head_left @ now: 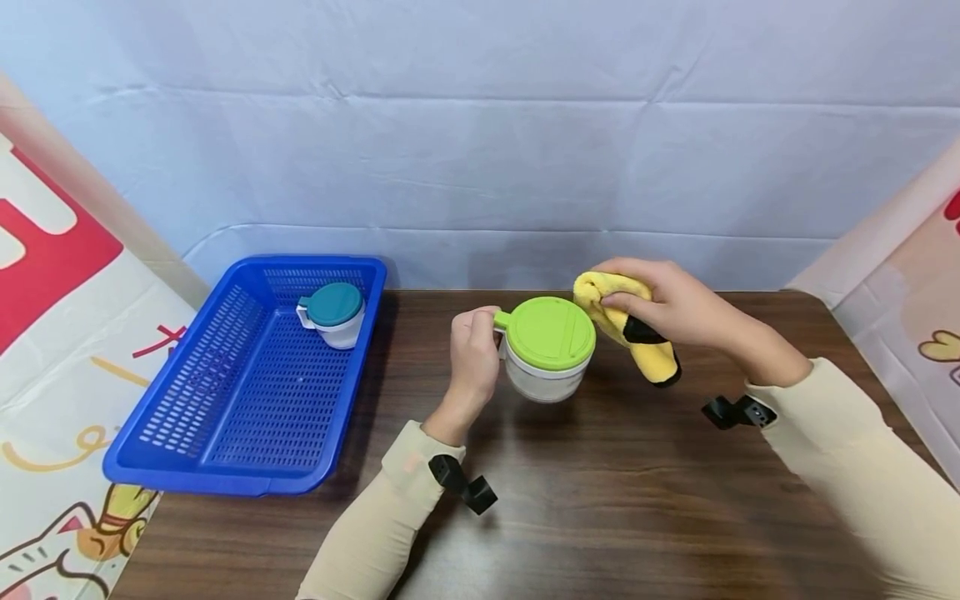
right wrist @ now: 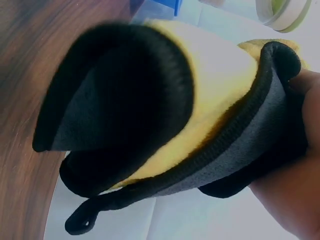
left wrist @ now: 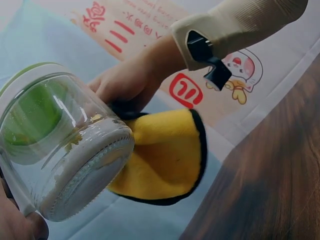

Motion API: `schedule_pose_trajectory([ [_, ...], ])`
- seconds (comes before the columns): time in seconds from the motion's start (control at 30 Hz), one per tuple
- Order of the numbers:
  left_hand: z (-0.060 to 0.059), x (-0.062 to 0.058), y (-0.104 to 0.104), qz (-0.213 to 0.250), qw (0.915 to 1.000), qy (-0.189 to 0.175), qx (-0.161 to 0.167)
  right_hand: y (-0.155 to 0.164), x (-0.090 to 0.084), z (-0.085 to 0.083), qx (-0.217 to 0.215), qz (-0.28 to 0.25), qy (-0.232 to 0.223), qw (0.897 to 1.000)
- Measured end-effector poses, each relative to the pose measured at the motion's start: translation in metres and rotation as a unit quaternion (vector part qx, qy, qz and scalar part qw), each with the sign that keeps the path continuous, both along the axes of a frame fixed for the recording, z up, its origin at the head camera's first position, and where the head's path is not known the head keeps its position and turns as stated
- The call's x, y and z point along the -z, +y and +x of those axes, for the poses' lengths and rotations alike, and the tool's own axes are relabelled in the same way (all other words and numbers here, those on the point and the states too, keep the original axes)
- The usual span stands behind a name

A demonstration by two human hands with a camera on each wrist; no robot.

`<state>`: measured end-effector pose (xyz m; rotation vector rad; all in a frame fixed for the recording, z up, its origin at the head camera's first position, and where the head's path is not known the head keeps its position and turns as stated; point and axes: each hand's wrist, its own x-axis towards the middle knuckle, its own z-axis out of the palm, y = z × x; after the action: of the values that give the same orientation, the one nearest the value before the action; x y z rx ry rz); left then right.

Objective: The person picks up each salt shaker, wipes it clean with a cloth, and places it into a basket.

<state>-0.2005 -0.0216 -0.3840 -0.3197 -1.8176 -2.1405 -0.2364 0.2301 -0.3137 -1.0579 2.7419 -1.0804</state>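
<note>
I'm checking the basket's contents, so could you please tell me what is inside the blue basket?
Inside the blue basket one white cup with a teal lid stands in the far corner. The lid covers the cup, so its contents cannot be seen.

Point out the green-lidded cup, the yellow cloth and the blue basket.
green-lidded cup point(head_left: 548, 333): head view, on the middle of its green lid.
yellow cloth point(head_left: 651, 356): head view, on the hanging yellow part.
blue basket point(head_left: 247, 392): head view, on its bare mesh floor.

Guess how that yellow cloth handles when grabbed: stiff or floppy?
Likely floppy: the yellow cloth droops below the right hand and folds over itself in the right wrist view. Its plush pile suggests an easy, non-slip grip. Probably light, since pinching one end holds it up.
</note>
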Motion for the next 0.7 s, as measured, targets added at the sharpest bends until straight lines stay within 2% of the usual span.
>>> schedule_pose_trajectory([
  [0.13, -0.001, -0.001, -0.001, 0.002, 1.0, -0.005, -0.007, 0.009, 0.001, 0.007, -0.003, -0.013, -0.008, 1.0],
  [0.33, -0.001, -0.002, -0.001, 0.0, 0.9999, -0.005, -0.011, 0.016, 0.001, 0.019, -0.018, -0.024, 0.008, 1.0],
  [0.57, -0.002, 0.0, -0.001, 0.001, 0.9998, -0.007, -0.017, 0.016, 0.003, 0.03, -0.066, -0.045, 0.025, 0.996],
  [0.7, -0.002, -0.001, 0.0, 0.005, 0.9999, -0.006, -0.015, 0.013, 0.005, 0.034, -0.072, -0.055, 0.027, 0.996],
])
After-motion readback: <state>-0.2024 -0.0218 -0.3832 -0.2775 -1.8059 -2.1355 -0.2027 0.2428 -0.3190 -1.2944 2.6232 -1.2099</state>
